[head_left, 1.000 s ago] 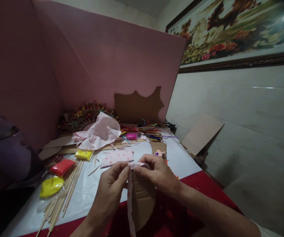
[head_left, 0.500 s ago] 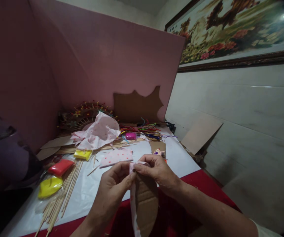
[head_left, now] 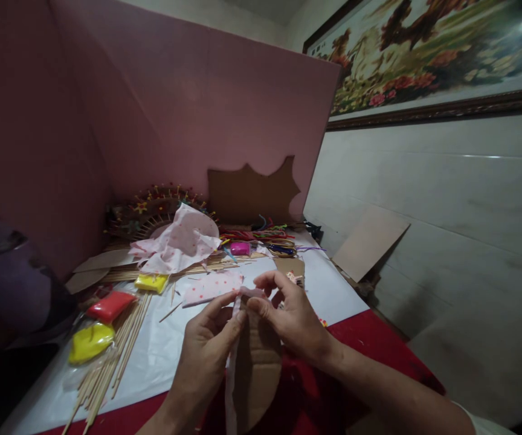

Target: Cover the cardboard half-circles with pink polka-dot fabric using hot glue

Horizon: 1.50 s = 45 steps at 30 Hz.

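Observation:
My left hand (head_left: pixel 206 347) and my right hand (head_left: pixel 288 317) meet over the near part of the table. Together they pinch the top of a rounded cardboard piece (head_left: pixel 256 374) and a strip of pink dotted fabric (head_left: pixel 232 368) that hangs along its left edge. The thumbs and forefingers of both hands press the fabric onto the cardboard's top end. The lower part of the cardboard rests over the red cloth (head_left: pixel 315 393).
White paper (head_left: pixel 161 350) covers the table. On it lie bamboo sticks (head_left: pixel 116 356), red (head_left: pixel 111 306) and yellow (head_left: pixel 89 342) clay packs, crumpled pink fabric (head_left: pixel 179 241), a flat pink dotted piece (head_left: pixel 213 286), pipe cleaners (head_left: pixel 261 234) and a stick fan (head_left: pixel 152 208). Pink boards (head_left: pixel 197 115) stand behind.
My right hand's fingers have shifted up at the top of the cardboard, folding the fabric end over. The fabric strip now lies closer against the cardboard's left edge.

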Each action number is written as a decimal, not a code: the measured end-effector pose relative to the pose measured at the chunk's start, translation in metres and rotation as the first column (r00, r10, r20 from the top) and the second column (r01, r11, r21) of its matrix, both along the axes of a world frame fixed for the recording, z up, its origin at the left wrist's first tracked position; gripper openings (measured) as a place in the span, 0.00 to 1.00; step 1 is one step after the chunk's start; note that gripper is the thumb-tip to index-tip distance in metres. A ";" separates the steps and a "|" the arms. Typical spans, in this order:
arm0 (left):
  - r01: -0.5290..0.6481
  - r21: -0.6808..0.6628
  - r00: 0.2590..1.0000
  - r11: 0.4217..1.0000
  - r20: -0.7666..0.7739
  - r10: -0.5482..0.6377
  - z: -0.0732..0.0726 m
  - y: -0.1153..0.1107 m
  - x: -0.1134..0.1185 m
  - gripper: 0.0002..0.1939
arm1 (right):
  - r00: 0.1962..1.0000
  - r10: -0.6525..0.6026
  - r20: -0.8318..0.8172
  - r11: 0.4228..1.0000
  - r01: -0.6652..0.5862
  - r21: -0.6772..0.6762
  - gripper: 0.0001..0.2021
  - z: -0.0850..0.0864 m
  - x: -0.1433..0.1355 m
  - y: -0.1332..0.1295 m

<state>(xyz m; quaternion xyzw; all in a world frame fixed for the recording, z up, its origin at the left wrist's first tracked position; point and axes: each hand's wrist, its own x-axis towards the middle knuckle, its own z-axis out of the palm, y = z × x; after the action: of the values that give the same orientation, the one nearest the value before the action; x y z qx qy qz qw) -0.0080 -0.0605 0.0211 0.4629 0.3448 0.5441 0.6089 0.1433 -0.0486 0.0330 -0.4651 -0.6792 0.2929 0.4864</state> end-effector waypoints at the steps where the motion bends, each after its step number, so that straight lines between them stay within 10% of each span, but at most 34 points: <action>1: -0.009 -0.002 1.000 1.000 -0.006 0.009 0.000 0.000 0.000 0.17 | 0.997 -0.036 0.070 0.994 0.028 0.109 0.11 0.002 0.000 -0.002; 5: 0.016 0.032 1.000 0.999 -0.026 -0.015 -0.001 -0.001 0.000 0.16 | 0.972 -0.047 0.232 0.940 -0.036 0.340 0.07 0.007 -0.002 -0.006; 22: 0.180 0.077 0.981 0.981 -0.093 -0.172 -0.003 0.003 -0.004 0.13 | 0.946 0.018 0.325 0.889 -0.164 0.428 0.07 0.004 0.004 0.005; 29: 0.190 0.056 0.976 0.980 -0.115 -0.183 0.001 0.001 -0.004 0.13 | 0.975 0.101 0.200 0.964 -0.145 0.221 0.04 0.012 0.007 0.007; 34: 0.166 0.011 0.980 0.986 -0.110 -0.164 0.000 0.001 -0.004 0.12 | 0.978 -0.124 0.170 0.986 0.103 0.128 0.10 0.008 0.040 0.021; 38: 0.109 -0.008 0.989 0.994 -0.095 -0.110 -0.003 0.004 -0.004 0.11 | 0.872 -0.288 0.395 0.958 0.260 0.125 0.11 -0.005 0.078 0.028; 45: 0.094 0.009 0.990 0.995 -0.103 -0.093 -0.002 0.003 -0.008 0.08 | 0.651 -0.151 0.744 0.945 0.316 -0.084 0.25 -0.040 0.091 0.019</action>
<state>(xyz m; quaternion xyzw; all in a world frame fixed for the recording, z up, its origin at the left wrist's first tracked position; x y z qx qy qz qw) -0.0156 -0.0572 0.0189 0.5101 0.3499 0.4927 0.6121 0.2346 -0.0292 -0.0074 -0.6744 -0.7158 0.0869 0.1589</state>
